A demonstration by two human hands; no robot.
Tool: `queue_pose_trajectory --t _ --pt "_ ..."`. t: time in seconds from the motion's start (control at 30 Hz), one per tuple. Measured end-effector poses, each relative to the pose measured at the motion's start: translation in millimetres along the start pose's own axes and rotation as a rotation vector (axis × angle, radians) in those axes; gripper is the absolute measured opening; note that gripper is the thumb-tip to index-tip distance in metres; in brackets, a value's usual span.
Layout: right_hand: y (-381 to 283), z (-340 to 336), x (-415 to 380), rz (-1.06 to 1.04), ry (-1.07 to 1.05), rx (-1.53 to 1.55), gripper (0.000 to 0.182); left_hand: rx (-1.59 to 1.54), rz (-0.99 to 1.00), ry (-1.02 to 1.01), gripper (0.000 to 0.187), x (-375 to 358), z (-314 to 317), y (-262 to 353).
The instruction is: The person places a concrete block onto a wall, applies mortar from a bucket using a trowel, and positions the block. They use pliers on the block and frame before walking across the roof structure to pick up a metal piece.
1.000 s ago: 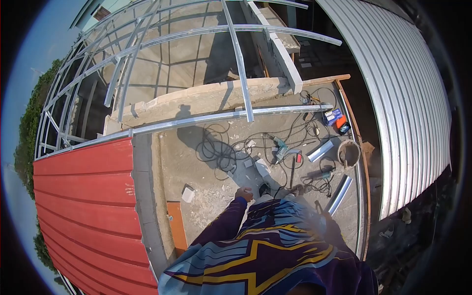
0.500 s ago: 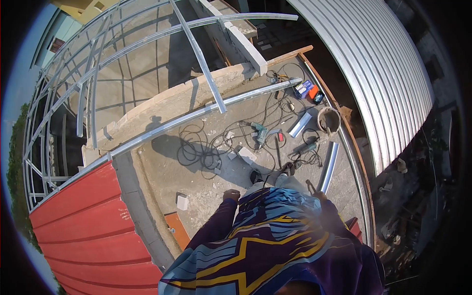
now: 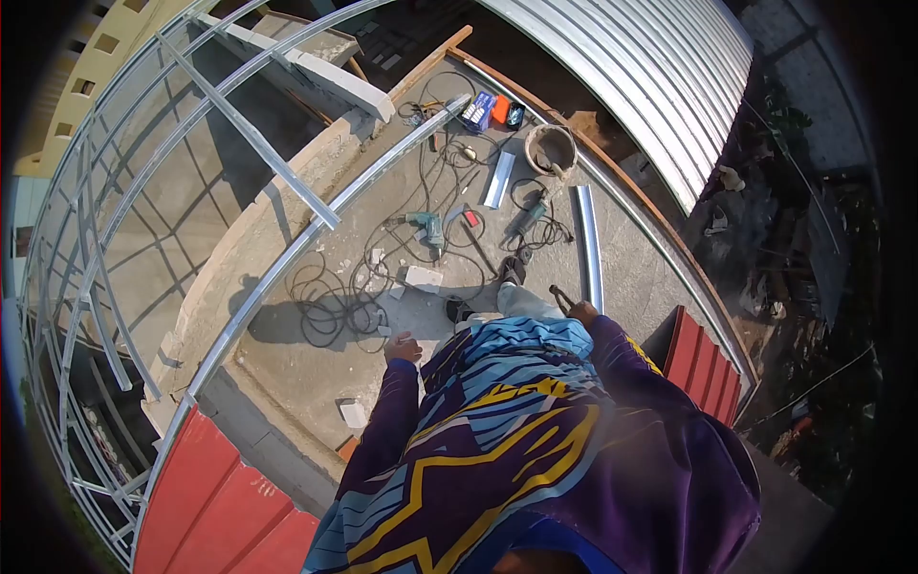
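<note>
Purple-sleeved, the left hand [image 3: 404, 348] hangs beside the shirt [image 3: 507, 402], fingers loosely parted; the right hand [image 3: 581, 312] clasps a dark tool [image 3: 559, 296]. Beyond the feet [image 3: 514, 270], a teal drill [image 3: 429, 231] lies among cables [image 3: 330, 304] on concrete flooring [image 3: 301, 376].

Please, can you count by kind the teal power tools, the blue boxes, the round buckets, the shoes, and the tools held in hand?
Teal power tools: 2 (drill, slimmer tool)
Blue boxes: 1 (blue box)
Round buckets: 1 (bucket)
Shoes: 2 (left shoe, right shoe)
Held tools: 1 (dark tool, right hand)
Total: 7
</note>
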State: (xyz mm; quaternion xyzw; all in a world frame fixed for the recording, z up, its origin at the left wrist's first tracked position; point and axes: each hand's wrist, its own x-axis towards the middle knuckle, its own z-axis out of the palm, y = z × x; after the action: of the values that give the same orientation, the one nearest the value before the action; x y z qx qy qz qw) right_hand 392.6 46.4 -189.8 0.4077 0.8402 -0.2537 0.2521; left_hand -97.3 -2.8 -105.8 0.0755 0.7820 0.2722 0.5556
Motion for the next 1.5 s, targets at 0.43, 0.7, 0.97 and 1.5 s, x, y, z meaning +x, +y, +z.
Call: queue_pose_trajectory --t 0.43,0.7,0.97,1.5 --pt "-28 30 25 0.488 0.019 0.513 0.029 0.626 0.326 -0.095 0.025 5 -23 6" --pt "-71 -107 -53 0.859 0.08 1.45 0.027 0.181 0.048 -0.183 0.024 19 -19 47" --pt "-61 10 -26 0.334 -0.074 0.462 0.038 0.076 0.095 -0.179 0.029 26 -2 67" --pt "-49 -22 -26 0.241 0.026 0.328 0.025 0.358 0.053 -0.062 0.012 -10 -21 -7"
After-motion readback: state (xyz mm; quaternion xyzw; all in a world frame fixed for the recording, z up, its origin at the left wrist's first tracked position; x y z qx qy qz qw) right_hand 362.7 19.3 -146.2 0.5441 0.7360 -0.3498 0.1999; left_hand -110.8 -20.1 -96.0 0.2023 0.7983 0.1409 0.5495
